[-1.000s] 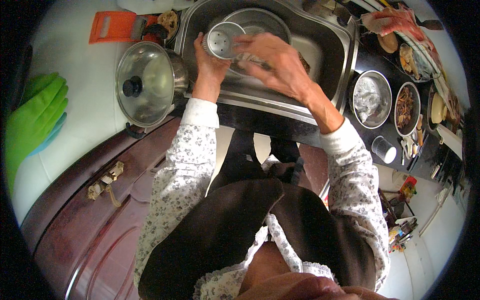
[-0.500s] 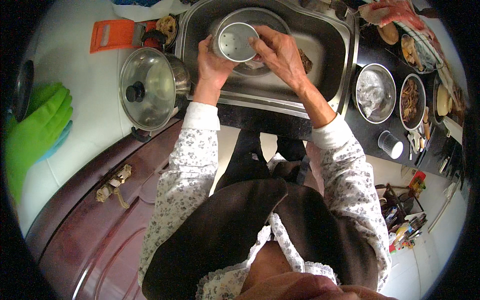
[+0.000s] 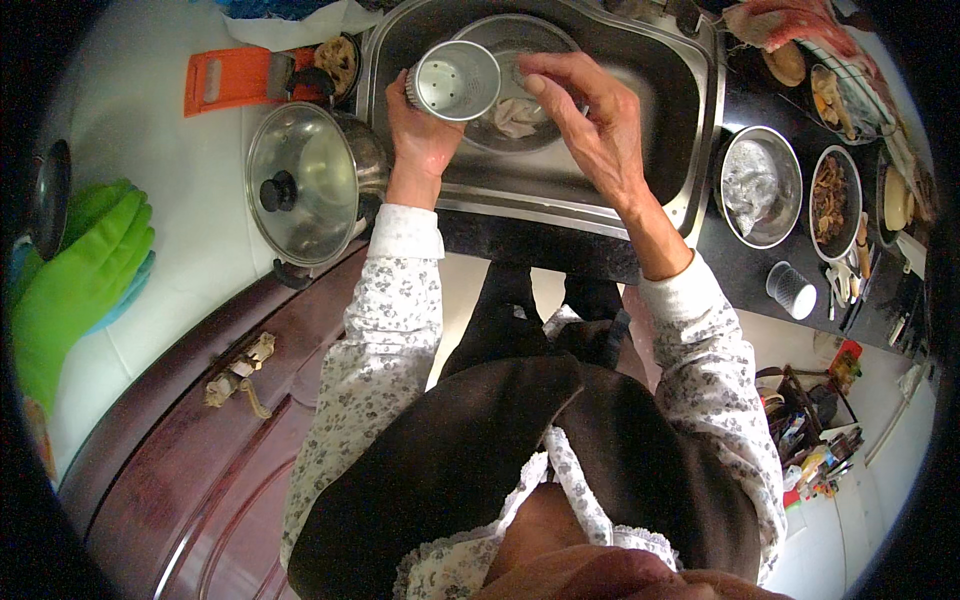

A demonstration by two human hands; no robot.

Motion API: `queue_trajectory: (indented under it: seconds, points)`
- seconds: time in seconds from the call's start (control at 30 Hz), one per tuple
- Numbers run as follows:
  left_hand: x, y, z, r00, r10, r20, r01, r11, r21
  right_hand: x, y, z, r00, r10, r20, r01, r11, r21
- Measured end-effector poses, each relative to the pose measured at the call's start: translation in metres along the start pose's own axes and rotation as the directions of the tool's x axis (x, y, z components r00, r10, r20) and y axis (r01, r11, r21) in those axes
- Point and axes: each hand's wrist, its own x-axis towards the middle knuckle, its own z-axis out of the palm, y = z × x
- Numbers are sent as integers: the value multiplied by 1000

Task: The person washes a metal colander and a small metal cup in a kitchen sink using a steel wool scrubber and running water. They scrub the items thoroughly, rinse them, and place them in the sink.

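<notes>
Left hand (image 3: 420, 135) gripping a perforated steel cup (image 3: 455, 80), fingers wrapped round its wall, held over the sink (image 3: 680, 150) just above the steel bowl (image 3: 520, 40). Compared with half a second earlier, cup tilted more on its side, mouth facing up-camera. Right hand (image 3: 590, 120) now lifted off the cup, fingers loosely spread, holding nothing, above pale food (image 3: 515, 115) in the bowl. Lidded pot (image 3: 305, 185) unmoved on the bench (image 3: 150, 150).

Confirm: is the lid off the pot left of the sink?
No, the glass lid sits on the steel pot, knob up.
</notes>
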Motion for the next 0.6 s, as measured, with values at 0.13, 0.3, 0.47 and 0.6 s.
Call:
queue_trajectory:
  seconds: [0.13,0.3,0.47,0.6]
  points:
    - [0,4,-1,997,-13,74,13,1000,-1,3,-10,1,997,-32,69,27,997,76]
    - [-14,1,23,994,80,74,-99,948,304,9,-12,13,918,-253,304,306,942,-138]
    - [-14,-1,27,988,-34,151,5,982,189,22,-19,14,777,30,629,178,948,-265]
    - [-17,-4,37,999,-9,48,-7,948,317,24,1,20,748,124,652,21,977,-210]
